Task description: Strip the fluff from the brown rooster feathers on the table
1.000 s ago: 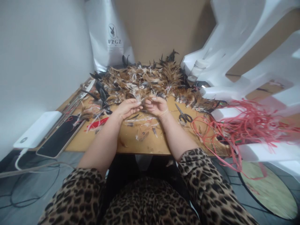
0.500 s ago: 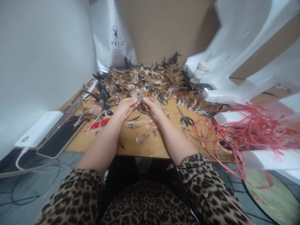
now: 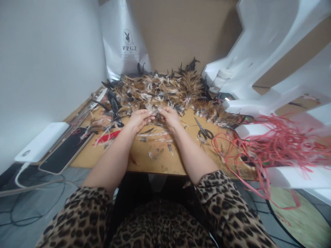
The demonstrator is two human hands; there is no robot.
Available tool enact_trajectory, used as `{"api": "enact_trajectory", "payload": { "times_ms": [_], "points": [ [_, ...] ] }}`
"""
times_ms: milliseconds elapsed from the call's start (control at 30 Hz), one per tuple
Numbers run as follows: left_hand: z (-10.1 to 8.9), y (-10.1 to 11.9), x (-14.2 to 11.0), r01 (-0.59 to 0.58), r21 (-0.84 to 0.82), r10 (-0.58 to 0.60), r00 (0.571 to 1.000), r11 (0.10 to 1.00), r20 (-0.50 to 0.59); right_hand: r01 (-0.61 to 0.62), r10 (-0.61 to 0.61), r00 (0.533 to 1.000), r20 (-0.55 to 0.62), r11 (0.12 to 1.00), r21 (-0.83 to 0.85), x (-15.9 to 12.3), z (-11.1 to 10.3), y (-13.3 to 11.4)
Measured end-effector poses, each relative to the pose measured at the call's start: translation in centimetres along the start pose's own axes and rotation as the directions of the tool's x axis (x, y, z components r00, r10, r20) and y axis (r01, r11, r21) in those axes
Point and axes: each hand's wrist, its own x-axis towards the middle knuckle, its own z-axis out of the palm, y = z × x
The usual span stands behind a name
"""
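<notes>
My left hand [image 3: 141, 120] and my right hand [image 3: 168, 118] meet over the table, fingertips pinched and almost touching. Between them is a small greyish-brown feather [image 3: 155, 112], its outline blending into what lies behind. A large heap of brown, white and black feathers [image 3: 160, 88] spreads just beyond my fingers. Loose feather scraps [image 3: 157, 150] lie on the tabletop between my forearms. To the right of my right hand rest black-handled scissors [image 3: 203, 130], with their blades pointing away from me.
Pink ribbon strips [image 3: 279, 144] tangle over white foam pieces [image 3: 292, 177] at the right. On the left lie a phone [image 3: 66, 151] and a white power bank [image 3: 43, 141] with its cable. A white bag [image 3: 126, 58] stands behind the heap; a clear bottle [image 3: 221, 81] is at back right.
Both hands stay nearly in place, fingers still pinched together. The feather between them sits lower and shows less than before.
</notes>
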Motion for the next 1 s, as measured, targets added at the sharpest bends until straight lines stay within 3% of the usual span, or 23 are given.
{"api": "enact_trajectory", "payload": {
  "times_ms": [500, 867, 933, 1000],
  "points": [
    [-0.3, -0.3, -0.1, 0.106, 0.088, -0.114, 0.989, 0.99, 0.091, 0.142, -0.156, 0.987, -0.027, 0.949, -0.283, -0.3, 0.0, -0.4],
    [-0.2, -0.3, -0.1, 0.064, 0.116, -0.073, 0.994, 0.991, 0.077, 0.093, -0.093, 0.996, 0.014, 0.97, -0.223, -0.1, 0.1, -0.1],
    [-0.1, -0.1, -0.1, 0.017, 0.104, -0.021, 0.999, 0.994, 0.04, 0.105, -0.104, 0.994, 0.018, 0.943, -0.315, 0.0, -0.4, -0.3],
    [-0.2, 0.1, 0.0, -0.027, 0.077, 0.028, 1.0, 0.997, -0.011, 0.149, -0.14, 0.989, 0.056, 0.856, -0.496, 0.1, -1.0, -0.8]
  ]
}}
